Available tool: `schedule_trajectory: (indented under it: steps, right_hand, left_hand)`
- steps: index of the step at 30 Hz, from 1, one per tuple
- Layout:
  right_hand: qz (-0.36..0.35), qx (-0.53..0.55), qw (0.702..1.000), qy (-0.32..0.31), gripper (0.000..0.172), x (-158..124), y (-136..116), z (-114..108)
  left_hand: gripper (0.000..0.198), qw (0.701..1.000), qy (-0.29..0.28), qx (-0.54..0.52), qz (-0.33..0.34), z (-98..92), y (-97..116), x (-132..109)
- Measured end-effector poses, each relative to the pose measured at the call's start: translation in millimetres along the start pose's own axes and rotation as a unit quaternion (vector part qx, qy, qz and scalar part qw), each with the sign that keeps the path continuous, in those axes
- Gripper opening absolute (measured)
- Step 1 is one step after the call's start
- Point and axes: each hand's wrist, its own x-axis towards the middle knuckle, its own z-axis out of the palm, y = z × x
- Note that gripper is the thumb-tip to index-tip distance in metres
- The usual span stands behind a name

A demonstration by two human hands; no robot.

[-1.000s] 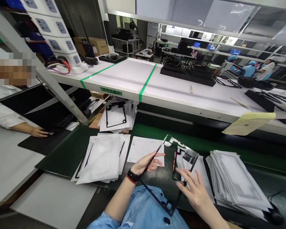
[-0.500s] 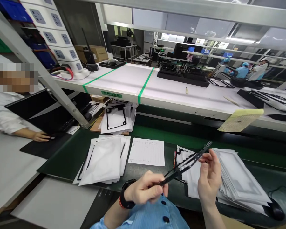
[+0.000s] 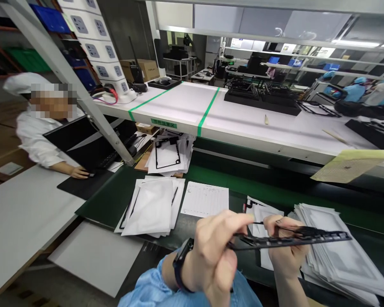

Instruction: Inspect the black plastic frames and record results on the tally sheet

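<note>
Both my hands hold a thin black plastic frame (image 3: 320, 236) edge-on, close to the camera, so it reads as a flat dark strip. My left hand (image 3: 216, 256) is closed, pinching the frame's left end; a black watch sits on that wrist. My right hand (image 3: 286, 249) grips the frame near its middle, fingers curled over the top edge. Below them lies a green work mat (image 3: 211, 181) with a printed paper sheet (image 3: 205, 199) on it.
A stack of white bagged parts (image 3: 334, 251) lies at the right, another pile (image 3: 153, 207) at the left. More framed sheets (image 3: 168, 155) sit under the white shelf (image 3: 243, 115). A person in white (image 3: 48, 140) works a laptop at the left. A yellow paper (image 3: 350, 164) hangs off the shelf.
The frame has been turned from a tilted, face-on hold to a flat edge-on one and raised toward the camera. My right hand went from open beside it to gripping it.
</note>
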Motion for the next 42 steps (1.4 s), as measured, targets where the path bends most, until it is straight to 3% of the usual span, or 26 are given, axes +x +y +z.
schedule_trajectory:
  steps: [5,14,19,22,32,42]
  right_hand:
    - [0.04,0.03,0.998,-0.023,0.032,-4.7,5.6,6.2]
    - [0.05,0.032,0.998,-0.025,0.028,-12.6,11.1,8.9]
    - [0.048,0.021,0.998,-0.026,0.028,-15.5,12.0,3.4]
    - [0.046,0.02,0.998,-0.023,0.026,-15.7,13.0,2.6]
    - [-0.052,0.02,0.998,-0.035,0.026,6.4,-0.5,-12.4]
    - [-0.041,-0.019,0.999,-0.018,0.019,1.3,-4.5,-22.9]
  left_hand:
    - [0.046,0.997,0.018,0.026,0.073,6.6,12.7,6.6]
    - [0.047,0.991,0.053,0.073,0.097,8.6,9.7,6.4]
    - [0.053,0.988,0.083,0.102,0.077,13.8,12.3,6.6]
    - [0.05,0.984,0.095,0.109,0.103,15.3,10.3,6.9]
    - [0.035,0.982,0.104,0.125,0.097,6.6,12.2,24.4]
    - [0.043,0.962,0.208,0.142,0.109,26.7,5.6,13.6]
